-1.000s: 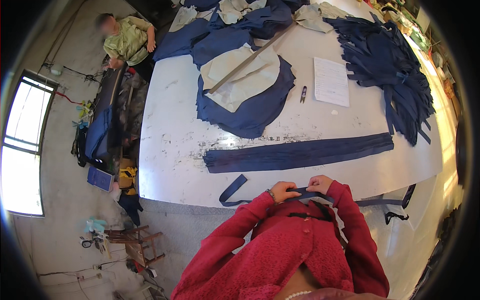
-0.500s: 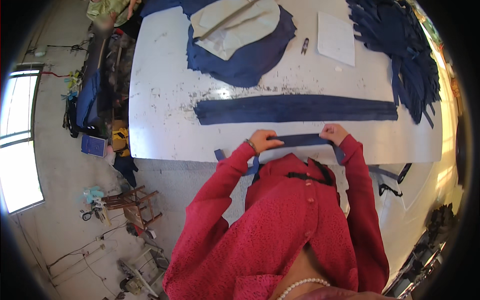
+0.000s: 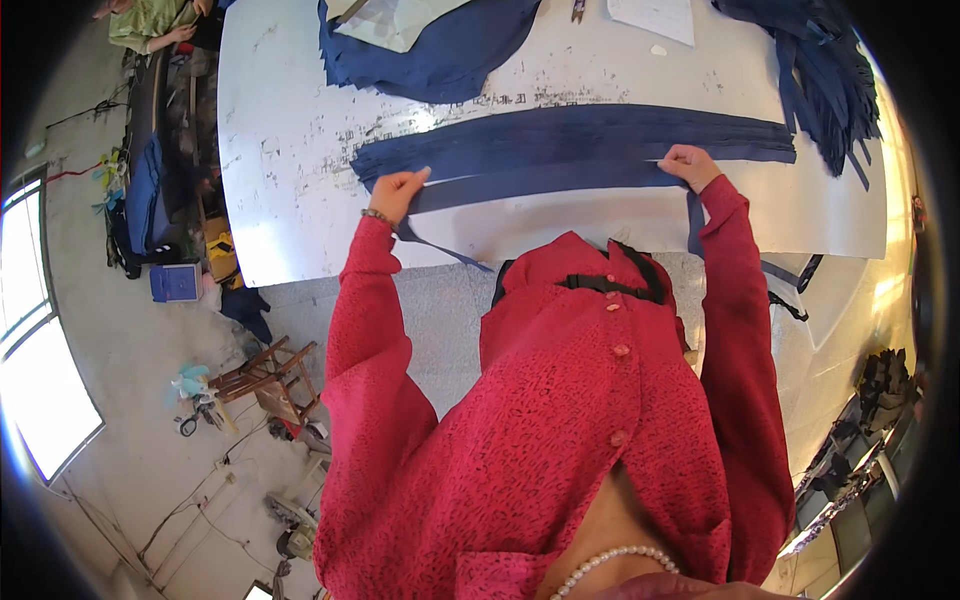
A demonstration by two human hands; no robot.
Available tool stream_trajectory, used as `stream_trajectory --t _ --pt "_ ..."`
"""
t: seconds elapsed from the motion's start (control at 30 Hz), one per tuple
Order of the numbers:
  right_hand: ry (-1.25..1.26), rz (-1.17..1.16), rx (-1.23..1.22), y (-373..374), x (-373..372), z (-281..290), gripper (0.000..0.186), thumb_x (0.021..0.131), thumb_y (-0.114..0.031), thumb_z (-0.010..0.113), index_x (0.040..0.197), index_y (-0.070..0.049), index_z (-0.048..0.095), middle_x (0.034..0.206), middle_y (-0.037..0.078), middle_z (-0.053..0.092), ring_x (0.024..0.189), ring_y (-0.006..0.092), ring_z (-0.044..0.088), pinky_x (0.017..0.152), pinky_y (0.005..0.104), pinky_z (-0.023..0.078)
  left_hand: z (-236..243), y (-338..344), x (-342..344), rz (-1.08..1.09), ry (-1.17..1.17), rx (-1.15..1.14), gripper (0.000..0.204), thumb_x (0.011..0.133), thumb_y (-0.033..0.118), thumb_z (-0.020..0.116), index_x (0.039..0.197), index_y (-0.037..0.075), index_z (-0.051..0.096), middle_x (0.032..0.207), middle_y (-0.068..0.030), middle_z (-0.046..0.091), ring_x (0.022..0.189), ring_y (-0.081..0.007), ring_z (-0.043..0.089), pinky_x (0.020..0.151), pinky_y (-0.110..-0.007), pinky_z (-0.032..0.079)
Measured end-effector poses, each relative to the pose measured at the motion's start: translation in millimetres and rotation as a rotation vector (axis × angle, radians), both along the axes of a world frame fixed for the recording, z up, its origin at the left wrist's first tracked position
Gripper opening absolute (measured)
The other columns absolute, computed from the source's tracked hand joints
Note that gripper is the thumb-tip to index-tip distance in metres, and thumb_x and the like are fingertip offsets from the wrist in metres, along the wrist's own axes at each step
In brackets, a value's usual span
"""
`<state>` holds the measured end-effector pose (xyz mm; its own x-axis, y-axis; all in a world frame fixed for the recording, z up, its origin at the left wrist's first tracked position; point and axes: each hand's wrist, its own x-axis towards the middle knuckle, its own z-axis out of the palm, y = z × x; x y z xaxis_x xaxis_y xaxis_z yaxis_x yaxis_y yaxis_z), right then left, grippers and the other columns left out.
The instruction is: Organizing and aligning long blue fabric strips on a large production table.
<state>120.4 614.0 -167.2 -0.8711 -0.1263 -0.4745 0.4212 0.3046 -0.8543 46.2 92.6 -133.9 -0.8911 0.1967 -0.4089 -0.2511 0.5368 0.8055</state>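
Note:
Between my two hands a long navy fabric strip is stretched out, its loose ends hanging down past each hand. My left hand pinches it toward the left, and my right hand pinches it toward the right. Just beyond the strip, a flat pile of navy strips lies along the table, its near edge partly covered by the held strip. Whether the held strip touches the pile, I cannot tell.
The white table has dark scuffs. Farther off lie a stack of navy fabric pieces under a pale pattern piece, a white sheet and a navy strip heap. A wooden stool stands at left; another person is at far left.
My hands have moved apart and away from my body, drawing the strip out longer and bringing it up to the pile. The whole view has shifted, too.

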Motion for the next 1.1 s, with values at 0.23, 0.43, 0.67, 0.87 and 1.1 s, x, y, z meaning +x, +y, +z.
stream_trajectory --t 0.23,0.43,0.67,0.87,1.1 --pt "-0.031 0.25 0.029 10 5 20 0.016 0.079 -0.018 0.063 0.082 -0.003 0.057 0.077 0.003 0.059 0.075 0.0101 0.055 0.07 0.0232 0.044 18 -60 -21 -0.228 0.249 -0.462 0.045 0.081 0.043 0.057 0.063 0.003 0.058 0.053 -0.0138 0.05 0.047 -0.0239 0.046 0.049 -0.035 0.037" --pt "-0.108 0.665 0.126 -32 8 47 0.037 0.07 -0.037 0.07 0.087 -0.005 0.062 0.086 0.009 0.063 0.084 0.0176 0.057 0.072 0.0303 0.043 -3 -179 -32 -0.259 0.41 -0.877 0.045 0.083 0.037 0.054 0.058 0.001 0.053 0.056 -0.02 0.05 0.051 -0.0361 0.048 0.05 -0.044 0.036" --pt "-0.259 0.486 -0.267 -17 24 61 0.026 0.074 -0.021 0.071 0.082 -0.001 0.057 0.072 0.0 0.058 0.064 0.0055 0.05 0.058 0.0211 0.04 -2 -303 -42 -0.105 0.008 -1.508 0.034 0.081 0.038 0.057 0.084 0.005 0.063 0.083 -0.0169 0.064 0.081 -0.0346 0.062 0.076 -0.043 0.048" --pt "-0.249 0.412 -0.273 -45 5 59 0.019 0.079 -0.017 0.065 0.085 0.0 0.058 0.074 0.002 0.061 0.067 0.0062 0.053 0.06 0.02 0.042 -23 -54 -37 -0.25 0.395 -0.412 0.033 0.077 0.017 0.065 0.105 0.003 0.057 0.106 -0.0129 0.057 0.098 -0.0275 0.054 0.084 -0.036 0.042" --pt "-0.229 0.414 -0.271 -92 -19 80 0.021 0.081 -0.022 0.062 0.085 -0.002 0.058 0.074 0.001 0.059 0.067 0.0073 0.052 0.063 0.0222 0.042 16 203 39 -0.491 -0.101 0.517 0.033 0.077 0.017 0.066 0.105 0.003 0.057 0.092 -0.005 0.059 0.087 -0.0133 0.054 0.079 -0.026 0.041"
